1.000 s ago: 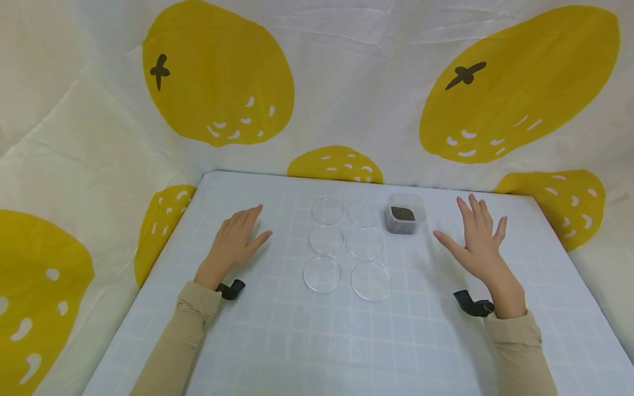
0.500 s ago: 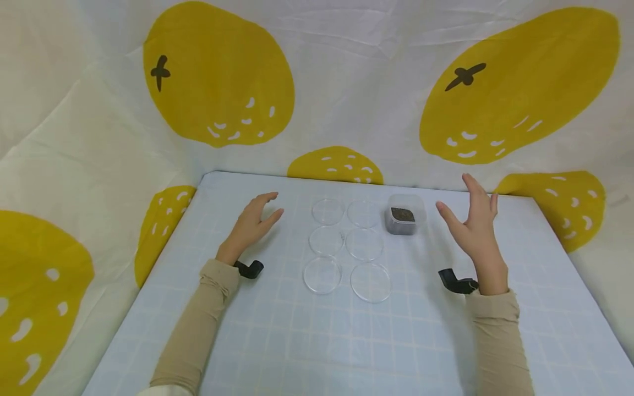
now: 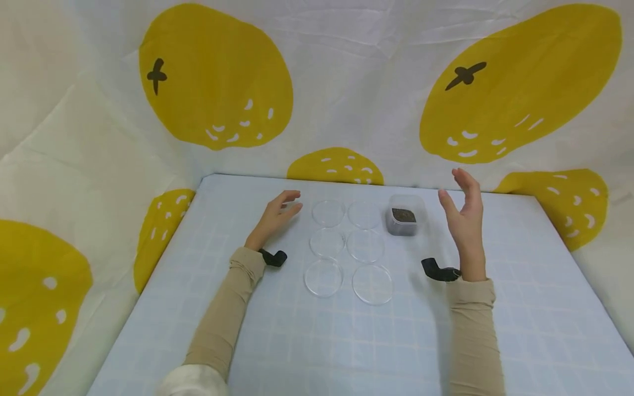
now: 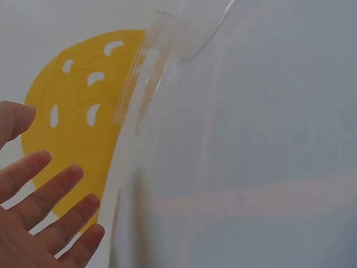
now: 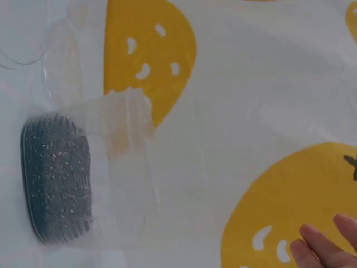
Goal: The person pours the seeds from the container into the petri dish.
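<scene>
"Dishes (image 3: pixel 365 246), clear round ones! How many are on the bench (image 3: pixel 346 352)?"

"Six. They make two lines that go from near to far, three on the left and three on the right. They all lie flat and close together."

"What's that next to them?"

"A clear box (image 3: pixel 400 227) with dark bits (image 3: pixel 403 215) in the bottom. It stands just to the right of the far right dish (image 3: pixel 364 214)."

"Where's the left hand (image 3: pixel 274 215)?"

"It's just to the left of the far left dish (image 3: pixel 328 213), up over the bench. The fingers are spread out and a little bent, and the thumb sticks out away from them. It has hold of nothing."

"And the right hand (image 3: pixel 466 215)?"

"That's up in the air to the right of the box, not touching it. The fingers bend softly, and there's a wide gap to the thumb. Nothing in that one either."

"What's on the arms?"

"Tan sleeves (image 3: pixel 218 324), and a black thing (image 3: pixel 439 270) at each wrist."

"And at the far side?"

"A white sheet (image 3: pixel 346 99) with big yellow shapes (image 3: pixel 215 77) that look like fruit. The bench is pale blue with white lines that make squares."
</scene>
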